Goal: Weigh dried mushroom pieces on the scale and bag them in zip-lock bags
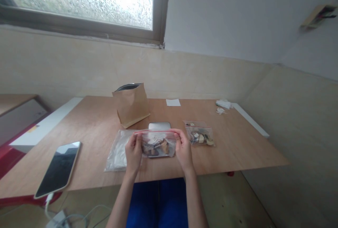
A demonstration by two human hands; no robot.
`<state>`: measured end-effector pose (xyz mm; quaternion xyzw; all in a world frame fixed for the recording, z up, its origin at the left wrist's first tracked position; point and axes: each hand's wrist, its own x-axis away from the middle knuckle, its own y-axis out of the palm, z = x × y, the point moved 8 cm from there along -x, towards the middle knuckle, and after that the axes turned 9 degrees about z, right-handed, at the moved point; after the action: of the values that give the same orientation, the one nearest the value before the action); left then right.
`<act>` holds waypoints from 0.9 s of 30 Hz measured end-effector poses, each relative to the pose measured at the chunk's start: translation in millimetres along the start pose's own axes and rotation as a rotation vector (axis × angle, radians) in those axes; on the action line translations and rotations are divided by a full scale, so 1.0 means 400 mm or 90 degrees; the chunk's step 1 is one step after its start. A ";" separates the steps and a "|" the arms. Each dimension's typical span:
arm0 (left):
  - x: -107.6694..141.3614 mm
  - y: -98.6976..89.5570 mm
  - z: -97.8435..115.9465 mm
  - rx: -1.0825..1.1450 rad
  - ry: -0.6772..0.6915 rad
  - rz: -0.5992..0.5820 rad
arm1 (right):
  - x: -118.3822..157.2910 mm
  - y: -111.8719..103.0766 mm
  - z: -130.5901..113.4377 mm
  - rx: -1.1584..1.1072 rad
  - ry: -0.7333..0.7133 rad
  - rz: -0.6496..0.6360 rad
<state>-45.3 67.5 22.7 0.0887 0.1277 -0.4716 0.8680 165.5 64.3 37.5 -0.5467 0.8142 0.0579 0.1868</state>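
Observation:
A clear zip bag [158, 144] with a red seal line and brown and dark pieces inside is stretched between my two hands. My left hand [134, 152] pinches its upper left corner, and my right hand [183, 149] pinches the upper right corner. Behind the bag, partly covered by it, lies a silver, flat-topped object [159, 126]. Empty-looking clear plastic bags [116, 152] lie beside my left hand. To the right of my right hand, a second zip bag [201, 136] with mixed small pieces rests on the table.
On the wooden table [237, 143], an open brown paper bag [132, 105] stands at the back left. A tablet-like device [59, 168] with a cable lies at the left. A white paper [173, 102] and crumpled white tissue [224, 104] are near the back edge.

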 end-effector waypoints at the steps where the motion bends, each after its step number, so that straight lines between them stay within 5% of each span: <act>1: -0.001 -0.004 0.002 0.003 0.003 0.006 | 0.000 -0.004 0.001 0.006 -0.003 0.016; 7: -0.002 -0.025 -0.014 0.043 -0.038 0.042 | 0.012 0.021 0.059 -0.137 0.149 0.029; 12: 0.009 -0.029 -0.033 0.096 -0.096 0.079 | 0.024 0.006 0.078 -0.202 0.218 0.157; 20: 0.022 -0.031 -0.048 0.147 -0.162 0.103 | 0.030 -0.009 0.032 -0.103 0.126 0.178; 27: 0.035 -0.063 -0.008 0.093 -0.076 0.220 | 0.034 -0.013 -0.001 -0.128 0.077 0.212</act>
<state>-59.7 43.6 14.4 0.1442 0.0241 -0.3283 0.9332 165.7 50.4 33.6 -0.4232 0.8930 0.1364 0.0701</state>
